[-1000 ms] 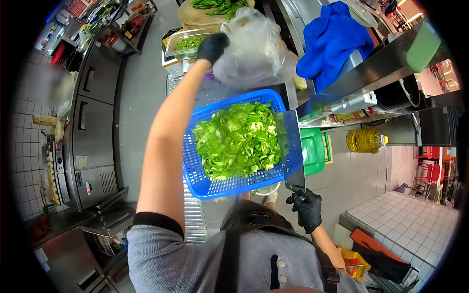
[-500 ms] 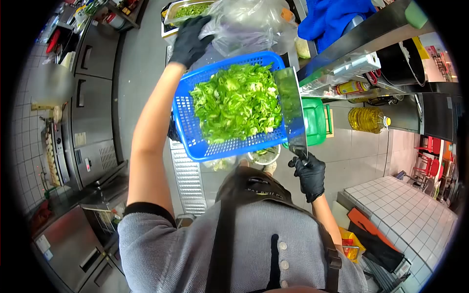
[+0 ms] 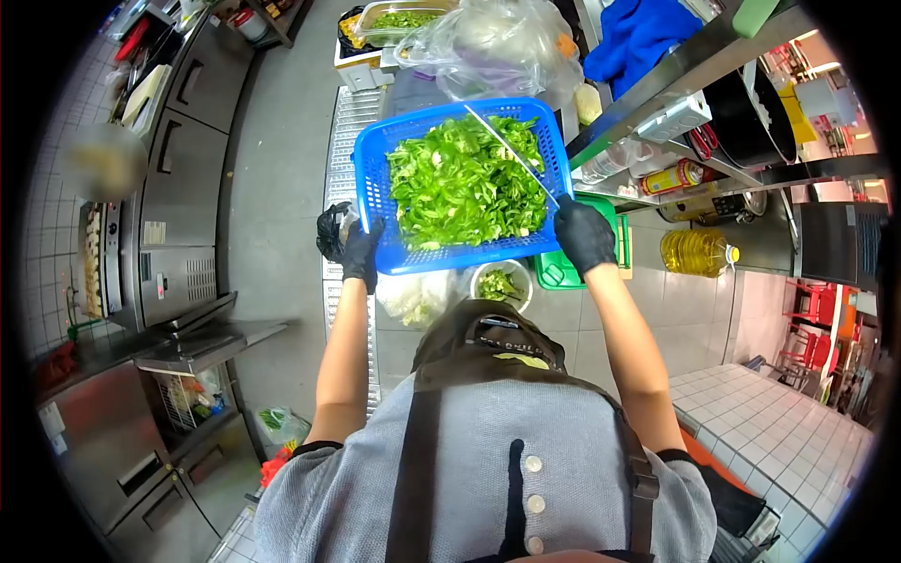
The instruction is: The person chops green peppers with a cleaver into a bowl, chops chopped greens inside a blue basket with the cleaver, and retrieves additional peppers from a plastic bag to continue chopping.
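A blue slotted basket (image 3: pixel 371 202) full of cut green peppers (image 3: pixel 469 183) is in front of me. My left hand (image 3: pixel 361 251), in a black glove, grips the basket's near left corner. At the right side my right hand (image 3: pixel 584 235), also gloved in black, is closed on the cleaver's handle and against the basket. The cleaver (image 3: pixel 511 152) is seen edge-on as a thin line over the peppers. Its handle is hidden by the glove.
Beyond the basket lie a clear plastic bag (image 3: pixel 511 42) and a tub of chopped greens (image 3: pixel 375 23). A blue cloth (image 3: pixel 643 42) hangs over a steel rail at the right. Below are a white bucket (image 3: pixel 476 293), a green bin (image 3: pixel 554 272) and an oil bottle (image 3: pixel 693 253).
My left hand has come back from beside the plastic bag and taken hold of the basket's left side. My right hand has moved up to the basket, and the cleaver has turned edge-on over the peppers.
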A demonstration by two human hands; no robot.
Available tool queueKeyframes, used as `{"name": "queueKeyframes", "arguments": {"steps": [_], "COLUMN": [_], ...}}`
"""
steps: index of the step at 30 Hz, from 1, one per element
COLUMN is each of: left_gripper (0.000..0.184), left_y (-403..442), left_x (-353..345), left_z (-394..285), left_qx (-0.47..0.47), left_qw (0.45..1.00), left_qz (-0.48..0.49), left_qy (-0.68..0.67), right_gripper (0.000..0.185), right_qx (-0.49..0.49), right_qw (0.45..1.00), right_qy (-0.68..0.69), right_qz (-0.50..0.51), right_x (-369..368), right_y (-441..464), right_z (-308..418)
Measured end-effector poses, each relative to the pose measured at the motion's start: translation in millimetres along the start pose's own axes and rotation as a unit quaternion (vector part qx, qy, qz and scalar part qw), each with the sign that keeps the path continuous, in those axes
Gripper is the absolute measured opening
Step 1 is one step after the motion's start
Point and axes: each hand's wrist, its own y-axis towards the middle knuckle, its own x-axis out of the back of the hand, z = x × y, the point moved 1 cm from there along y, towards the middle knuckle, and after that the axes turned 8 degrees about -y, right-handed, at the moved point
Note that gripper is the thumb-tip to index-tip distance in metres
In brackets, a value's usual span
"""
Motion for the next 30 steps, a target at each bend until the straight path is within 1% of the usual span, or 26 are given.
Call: {"name": "queueKeyframes", "arguments": {"steps": [2, 3, 4, 5, 6, 7, 8, 9, 10, 12, 13, 15, 16, 17, 19, 20, 21, 22, 23, 24, 25, 26, 27, 28, 29, 30], "left_gripper": [0.050, 0.050, 0.049, 0.050, 0.048, 0.047, 0.044, 0.044, 0.043, 0.042, 0.041, 0.032, 0.034, 0.036, 0.041, 0.043, 0.044, 0.037, 0.037, 0.038, 0.039, 0.037, 0.036, 0.036, 0.036, 0.036], "left_y": [-13, -14, -14, -6, -14, -23, -13, 7, 1, -24, -44, -105, -122, -135, -153, -164, -183, -186, -219, -225, -244, -260, -282, -289, -298, -315], "left_x": [-1, 1, 3, 2, 2, 2, 7, 16, 17, 12, 4, -26, -37, -47, -65, -72, -77, -82, -84, -86, -88, -90, -90, -91, -89, -87], "left_z": [-5, 1, 7, 21, 10, -2, 17, 53, 51, 37, 16, -42, -49, -47, -21, -1, 4, 37, 26, 61, 62, 69, 59, 73, 73, 60], "left_qx": [-0.072, -0.080, -0.088, -0.064, -0.012, 0.040, -0.045, -0.125, -0.188, -0.309, -0.344, -0.349, -0.359, -0.360, -0.295, -0.230, -0.216, -0.331, -0.250, -0.221, -0.236, -0.203, -0.162, -0.157, -0.120, -0.117], "left_qw": [0.992, 0.993, 0.993, 0.996, 0.988, 0.965, 0.978, 0.980, 0.970, 0.928, 0.906, 0.894, 0.895, 0.888, 0.918, 0.946, 0.941, 0.897, 0.925, 0.930, 0.924, 0.923, 0.937, 0.936, 0.946, 0.938], "left_qz": [-0.030, -0.039, -0.047, -0.057, -0.056, -0.066, -0.089, -0.112, -0.141, -0.192, -0.215, -0.241, -0.239, -0.259, -0.253, -0.227, -0.244, -0.282, -0.280, -0.291, -0.297, -0.307, -0.304, -0.306, -0.298, -0.311], "left_qy": [0.103, 0.081, 0.060, -0.038, -0.145, -0.251, -0.182, -0.107, -0.056, 0.083, 0.122, 0.140, 0.111, 0.125, 0.077, 0.009, 0.086, 0.079, 0.058, 0.032, 0.050, 0.114, 0.065, 0.077, 0.052, 0.096], "right_gripper": [0.022, 0.021, 0.021, 0.021, 0.021, 0.020, 0.020, 0.018, 0.017, 0.017, 0.016, 0.016, 0.017, 0.014, 0.012, 0.011, 0.008, 0.009, 0.010, 0.014, 0.016, 0.017, 0.014, 0.011, 0.021, 0.017], "right_qx": [0.032, 0.047, 0.055, 0.065, 0.076, 0.086, 0.097, 0.115, 0.132, 0.137, 0.143, 0.144, 0.148, 0.036, 0.041, 0.043, 0.038, 0.027, 0.037, 0.099, 0.084, 0.109, 0.141, 0.174, 0.171, 0.159], "right_qw": [0.998, 0.995, 0.995, 0.994, 0.994, 0.993, 0.993, 0.993, 0.991, 0.989, 0.987, 0.972, 0.959, 0.920, 0.882, 0.858, 0.858, 0.833, 0.834, 0.914, 0.882, 0.896, 0.885, 0.872, 0.860, 0.852], "right_qy": [-0.037, -0.054, -0.043, -0.032, -0.023, -0.011, 0.001, 0.006, 0.012, 0.050, 0.068, 0.180, 0.233, 0.351, 0.432, 0.471, 0.476, 0.516, 0.515, 0.368, 0.428, 0.388, 0.408, 0.427, 0.438, 0.441], "right_qz": [0.050, 0.075, 0.077, 0.079, 0.080, 0.081, 0.064, 0.040, 0.016, 0.010, 0.008, 0.040, 0.061, 0.172, 0.186, 0.200, 0.189, 0.197, 0.195, 0.135, 0.177, 0.183, 0.175, 0.167, 0.199, 0.233], "right_x": [-2, 1, 7, 13, 18, 15, 10, 12, 13, 16, 18, -18, -29, 12, 9, 7, 12, 4, 13, 26, 17, 30, 5, -20, -43, -20], "right_y": [1, 1, -4, -14, -22, -26, -31, -36, -40, -40, -40, -29, -21, -32, -31, -31, -33, -31, -35, -38, -34, -41, -25, -8, 15, 0], "right_z": [6, 11, 13, 15, 16, 10, 3, 0, -4, -13, -18, -48, -58, -41, -57, -66, -70, -84, -88, -91, -103, -105, -127, -148, -166, -155]}}
